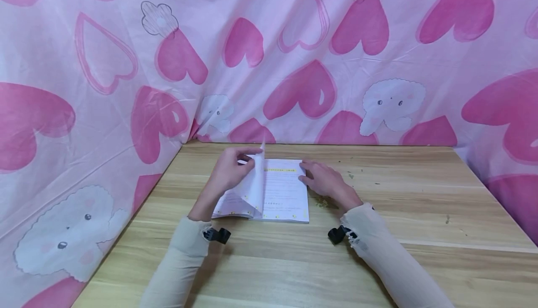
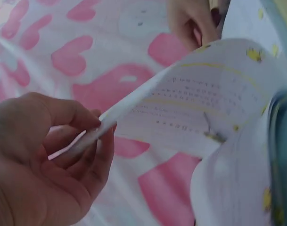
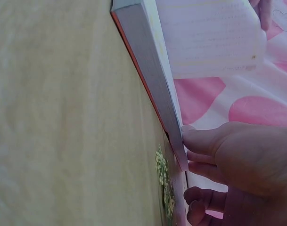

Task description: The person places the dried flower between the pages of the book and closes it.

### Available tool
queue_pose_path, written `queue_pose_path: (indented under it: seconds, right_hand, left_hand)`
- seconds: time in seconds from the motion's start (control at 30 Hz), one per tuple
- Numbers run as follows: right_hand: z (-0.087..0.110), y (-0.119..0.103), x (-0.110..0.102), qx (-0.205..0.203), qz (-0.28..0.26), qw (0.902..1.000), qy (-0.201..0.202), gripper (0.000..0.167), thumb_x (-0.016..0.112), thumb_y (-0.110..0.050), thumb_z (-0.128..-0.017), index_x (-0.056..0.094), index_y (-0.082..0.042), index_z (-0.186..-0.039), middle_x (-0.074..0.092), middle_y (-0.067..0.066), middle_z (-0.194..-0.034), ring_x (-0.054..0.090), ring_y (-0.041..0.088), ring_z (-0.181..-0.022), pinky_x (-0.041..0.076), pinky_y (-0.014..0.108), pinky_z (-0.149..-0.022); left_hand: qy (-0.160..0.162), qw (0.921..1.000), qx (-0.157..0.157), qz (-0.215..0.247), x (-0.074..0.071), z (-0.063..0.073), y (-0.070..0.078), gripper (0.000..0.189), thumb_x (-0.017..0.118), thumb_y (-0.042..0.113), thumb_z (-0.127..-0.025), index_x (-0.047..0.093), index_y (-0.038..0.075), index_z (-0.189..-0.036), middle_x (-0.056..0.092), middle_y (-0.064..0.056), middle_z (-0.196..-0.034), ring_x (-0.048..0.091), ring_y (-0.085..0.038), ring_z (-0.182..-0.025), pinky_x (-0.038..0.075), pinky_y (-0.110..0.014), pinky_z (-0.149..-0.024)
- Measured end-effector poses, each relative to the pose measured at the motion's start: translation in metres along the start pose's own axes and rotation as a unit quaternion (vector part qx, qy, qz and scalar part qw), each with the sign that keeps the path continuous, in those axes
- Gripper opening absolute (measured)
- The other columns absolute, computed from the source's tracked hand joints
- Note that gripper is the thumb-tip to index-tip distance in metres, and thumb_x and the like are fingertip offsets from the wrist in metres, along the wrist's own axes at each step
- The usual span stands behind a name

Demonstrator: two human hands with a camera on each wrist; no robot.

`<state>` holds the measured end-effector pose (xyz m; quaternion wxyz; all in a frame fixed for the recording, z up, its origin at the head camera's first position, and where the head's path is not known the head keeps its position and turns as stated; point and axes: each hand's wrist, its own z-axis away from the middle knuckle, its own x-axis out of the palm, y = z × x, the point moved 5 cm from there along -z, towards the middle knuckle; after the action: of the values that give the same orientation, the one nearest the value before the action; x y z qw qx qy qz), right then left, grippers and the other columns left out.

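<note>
1. On the far left, a pink cloth [image 1: 50, 158] with hearts and fluffy white faces hangs beside the wooden table [image 1: 269, 270] and goes round behind it. Its top is cut off.
2. The left sleeve [image 1: 176, 261] runs off the bottom. A small black gadget [image 1: 219, 235] sits at that wrist.
3. The left hand [image 1: 230, 170] is over the book's left side. Its thumb and fingers pinch a lifted page [image 1: 257, 189]. The hand hides some of the paper behind it.
4. The lifted page stands up and bends, so it covers part of the left side. Its words are too tiny to read.
5. The book [image 1: 286, 193] lies open on the table, between the hands. Its middle fold and the long sides of its pages run away from the person. A yellow line of words is near the far end.
6. The right hand [image 1: 328, 179] touches the book's right edge with thumb and fingertips. Its fingers are loosely bent. I cannot tell if they squeeze the paper.
7. Under that hand is a greenish patch [image 1: 322, 202], partly covered and hard to make out.
8. The right sleeve [image 1: 391, 252] is cut off below.
</note>
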<state>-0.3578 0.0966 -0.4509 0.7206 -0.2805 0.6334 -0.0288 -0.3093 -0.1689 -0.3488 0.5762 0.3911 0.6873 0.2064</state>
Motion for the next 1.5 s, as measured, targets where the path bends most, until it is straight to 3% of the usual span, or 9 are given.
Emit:
queue_pose_path:
  seconds: [0.2, 0.33, 0.43, 0.57, 0.77, 0.9, 1.13, 1.33, 1.5]
  right_hand:
    - [0.001, 0.001, 0.001, 0.001, -0.004, 1.0, -0.004, 0.062, 0.061, -0.036, -0.111, 0.044, -0.013, -0.166, 0.034, 0.009, -0.178, 0.033, 0.038, -0.164, 0.035, 0.064, -0.128]
    - [0.003, 0.002, 0.0, 0.002, -0.006, 1.0, -0.002, 0.062, 0.061, -0.037, -0.111, 0.044, -0.012, -0.166, 0.034, 0.009, -0.178, 0.032, 0.037, -0.164, 0.035, 0.064, -0.128]
    - [0.003, 0.001, -0.001, 0.003, -0.009, 1.0, -0.002, 0.062, 0.062, -0.036, -0.111, 0.045, -0.012, -0.165, 0.034, 0.009, -0.177, 0.032, 0.037, -0.164, 0.035, 0.064, -0.128]
    - [0.004, 0.002, 0.0, 0.005, -0.01, 0.9999, -0.001, 0.061, 0.061, -0.036, -0.111, 0.045, -0.012, -0.165, 0.034, 0.01, -0.177, 0.032, 0.037, -0.164, 0.035, 0.063, -0.128]
    - [0.003, 0.003, 0.0, 0.007, -0.007, 0.9999, -0.003, 0.062, 0.062, -0.036, -0.111, 0.045, -0.014, -0.166, 0.034, 0.009, -0.178, 0.032, 0.037, -0.164, 0.035, 0.063, -0.128]
    - [0.003, 0.003, 0.0, 0.008, -0.008, 0.9999, -0.005, 0.062, 0.061, -0.037, -0.111, 0.044, -0.014, -0.166, 0.034, 0.008, -0.178, 0.032, 0.037, -0.165, 0.035, 0.063, -0.128]
    - [0.004, 0.003, -0.001, 0.005, -0.005, 1.0, -0.005, 0.062, 0.061, -0.038, -0.111, 0.044, -0.014, -0.166, 0.034, 0.009, -0.178, 0.032, 0.037, -0.164, 0.034, 0.063, -0.128]
    - [0.003, 0.002, 0.0, 0.002, -0.006, 1.0, -0.004, 0.062, 0.062, -0.037, -0.111, 0.045, -0.013, -0.166, 0.035, 0.009, -0.177, 0.033, 0.037, -0.164, 0.035, 0.064, -0.128]
    - [0.002, 0.0, 0.0, 0.001, -0.008, 1.0, -0.003, 0.062, 0.061, -0.038, -0.111, 0.045, -0.014, -0.166, 0.035, 0.008, -0.177, 0.034, 0.036, -0.164, 0.036, 0.063, -0.128]
  left_hand:
    - [0.068, 0.9967, -0.038, -0.024, -0.023, 0.0, -0.014, 0.024, 0.074, 0.022, -0.102, 0.082, 0.011, -0.122, 0.08, -0.012, -0.124, 0.078, -0.031, -0.108, 0.066, -0.046, -0.089]
    - [0.108, 0.991, -0.06, -0.053, -0.031, -0.001, -0.023, 0.029, 0.079, 0.033, -0.1, 0.084, 0.009, -0.116, 0.082, -0.013, -0.116, 0.08, -0.031, -0.101, 0.066, -0.047, -0.088]
    - [0.124, 0.987, -0.073, -0.072, -0.034, -0.002, -0.032, 0.027, 0.082, 0.032, -0.098, 0.084, 0.008, -0.109, 0.083, -0.013, -0.108, 0.079, -0.029, -0.097, 0.065, -0.044, -0.085]
    - [0.13, 0.9835, -0.079, -0.097, -0.038, -0.002, -0.044, 0.017, 0.081, 0.019, -0.096, 0.079, 0.003, -0.102, 0.08, -0.016, -0.1, 0.076, -0.03, -0.093, 0.061, -0.042, -0.083]
    - [0.114, 0.9804, -0.103, -0.123, -0.039, 0.0, -0.062, 0.008, 0.073, 0.006, -0.097, 0.071, 0.001, -0.103, 0.076, -0.019, -0.1, 0.07, -0.032, -0.095, 0.057, -0.044, -0.086]
    - [0.081, 0.9772, -0.12, -0.155, -0.036, 0.0, -0.076, 0.01, 0.068, 0.003, -0.096, 0.072, 0.0, -0.105, 0.075, -0.02, -0.103, 0.068, -0.035, -0.098, 0.056, -0.047, -0.086]
    - [0.03, 0.9716, -0.113, -0.206, -0.019, -0.002, -0.099, 0.02, 0.063, -0.007, -0.089, 0.075, 0.0, -0.103, 0.074, -0.02, -0.1, 0.067, -0.036, -0.096, 0.055, -0.049, -0.085]
    - [-0.016, 0.958, -0.162, -0.236, -0.008, 0.002, -0.108, 0.026, 0.062, -0.001, -0.094, 0.075, 0.008, -0.115, 0.072, -0.02, -0.121, 0.066, -0.037, -0.107, 0.056, -0.051, -0.078]
    - [-0.035, 0.9504, -0.17, -0.258, -0.003, 0.003, -0.108, 0.036, 0.062, 0.003, -0.097, 0.074, 0.016, -0.128, 0.068, -0.023, -0.133, 0.067, -0.042, -0.112, 0.057, -0.059, -0.079]
